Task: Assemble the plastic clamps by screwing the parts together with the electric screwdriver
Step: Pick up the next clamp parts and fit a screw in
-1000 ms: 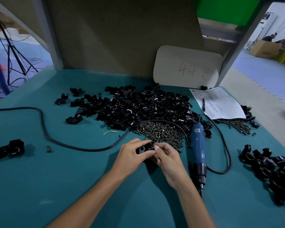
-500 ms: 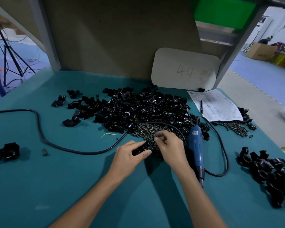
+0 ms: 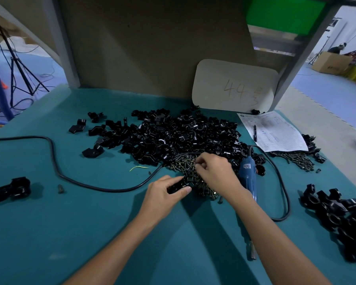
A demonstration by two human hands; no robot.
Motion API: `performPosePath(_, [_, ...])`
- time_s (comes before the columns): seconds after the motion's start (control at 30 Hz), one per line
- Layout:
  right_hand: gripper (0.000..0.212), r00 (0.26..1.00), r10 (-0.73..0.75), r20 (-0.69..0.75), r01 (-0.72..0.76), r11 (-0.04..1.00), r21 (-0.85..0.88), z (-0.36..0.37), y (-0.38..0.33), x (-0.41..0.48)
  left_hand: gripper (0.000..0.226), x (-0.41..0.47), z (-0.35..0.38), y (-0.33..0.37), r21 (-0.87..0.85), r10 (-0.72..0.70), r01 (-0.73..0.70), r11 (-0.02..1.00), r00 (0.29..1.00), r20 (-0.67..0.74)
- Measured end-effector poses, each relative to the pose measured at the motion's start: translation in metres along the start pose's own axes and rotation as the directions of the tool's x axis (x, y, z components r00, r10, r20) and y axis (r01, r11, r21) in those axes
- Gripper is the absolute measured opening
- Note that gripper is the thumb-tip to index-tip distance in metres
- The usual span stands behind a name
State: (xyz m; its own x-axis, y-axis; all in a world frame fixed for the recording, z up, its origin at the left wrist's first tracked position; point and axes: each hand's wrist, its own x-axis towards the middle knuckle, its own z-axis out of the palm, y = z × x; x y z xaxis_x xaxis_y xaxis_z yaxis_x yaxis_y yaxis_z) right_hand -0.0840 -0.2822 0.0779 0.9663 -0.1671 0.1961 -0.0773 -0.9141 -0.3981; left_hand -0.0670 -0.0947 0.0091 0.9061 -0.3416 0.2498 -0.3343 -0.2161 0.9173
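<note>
2 hands over teal table (image 3: 90,223): left hand (image 3: 164,194) pinching black clamp part (image 3: 177,187); right hand (image 3: 216,171) curled into screw pile (image 3: 185,165), grasp unclear, beside blue screwdriver (image 3: 248,175).

The screws (image 3: 183,166) lie before the clamp parts heap (image 3: 173,136), the screwdriver (image 3: 248,177) just right of them.

A factory assembly station is indicated. The teal counter (image 3: 49,223) is loaded with a bulk heap of black clamp parts (image 3: 173,136), loose screws (image 3: 183,164) and a corded electric screwdriver (image 3: 249,178). A card (image 3: 234,87) marked 44 and a printed sheet (image 3: 275,134) are placed at the rear; a cardboard box (image 3: 329,63) is seen beyond.
</note>
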Motion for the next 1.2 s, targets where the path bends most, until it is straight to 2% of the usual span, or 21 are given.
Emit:
performPosePath(0.03, [0.006, 0.995, 0.099, -0.032, -0.09, 0.975, 0.205, -0.004, 0.001, -0.007, 0.047, 0.0, 0.0, 0.0, -0.002, 0.003, -0.003, 1.0, 1.0, -0.003])
performPosePath(0.07, [0.002, 0.982, 0.188, -0.012, -0.165, 0.889, 0.427, -0.005, 0.001, -0.015, 0.046, 0.0, 0.0, 0.0, -0.004, 0.004, -0.004, 1.0, 1.0, -0.005])
performPosePath(0.13, [0.006, 0.957, 0.276, 0.083, -0.247, 0.635, 0.732, 0.0, 0.001, -0.034, 0.045, 0.0, 0.0, 0.001, -0.007, 0.004, -0.004, 1.0, 1.0, -0.004])
performPosePath(0.17, [0.007, 0.95, 0.291, 0.11, -0.259, 0.544, 0.798, 0.005, 0.001, -0.041, 0.044, 0.0, 0.0, 0.001, -0.006, 0.006, -0.006, 1.0, 1.0, -0.002])
performPosePath(0.23, [0.008, 0.941, 0.317, 0.122, -0.264, 0.458, 0.849, 0.015, 0.0, -0.052, 0.043, 0.001, 0.0, 0.002, 0.003, 0.017, -0.017, 1.0, 1.0, 0.002])
performPosePath(0.43, [0.008, 0.936, 0.339, 0.092, -0.226, 0.382, 0.896, 0.034, -0.003, -0.057, 0.044, 0.0, 0.0, 0.003, 0.03, 0.038, -0.038, 0.999, 0.999, -0.01])
performPosePath(0.6, [0.008, 0.945, 0.315, 0.091, -0.228, 0.428, 0.874, 0.039, -0.003, -0.057, 0.043, -0.002, 0.0, 0.003, 0.043, 0.044, -0.043, 0.998, 0.999, -0.015])
performPosePath(0.7, [0.006, 0.953, 0.273, 0.134, -0.246, 0.43, 0.869, 0.037, 0.0, -0.058, 0.044, -0.002, 0.0, 0.003, 0.038, 0.044, -0.043, 0.998, 0.999, -0.018])
performPosePath(0.77, [0.007, 0.959, 0.235, 0.155, -0.252, 0.466, 0.848, 0.035, 0.003, -0.058, 0.042, -0.003, 0.0, 0.004, 0.033, 0.043, -0.043, 0.999, 0.999, -0.003])
performPosePath(0.87, [0.002, 0.964, 0.193, 0.18, -0.259, 0.556, 0.79, 0.032, 0.007, -0.056, 0.042, -0.003, 0.0, 0.003, 0.037, 0.045, -0.045, 0.998, 0.999, 0.0])
performPosePath(1.0, [0.022, 0.957, 0.166, 0.236, -0.283, 0.705, 0.65, 0.03, 0.008, -0.052, 0.042, -0.003, 0.0, 0.003, 0.075, 0.069, -0.069, 0.995, 0.998, 0.002])
performPosePath(1.13, [0.036, 0.976, 0.079, 0.201, -0.172, 0.849, 0.5, 0.027, 0.002, -0.052, 0.041, -0.003, 0.0, 0.003, 0.06, 0.065, -0.065, 0.996, 0.998, 0.008])
performPosePath(1.2, [0.044, 0.981, 0.051, 0.186, -0.119, 0.921, 0.372, 0.019, 0.0, -0.052, 0.04, -0.003, 0.0, 0.003, 0.051, 0.055, -0.056, 0.997, 0.998, 0.008])
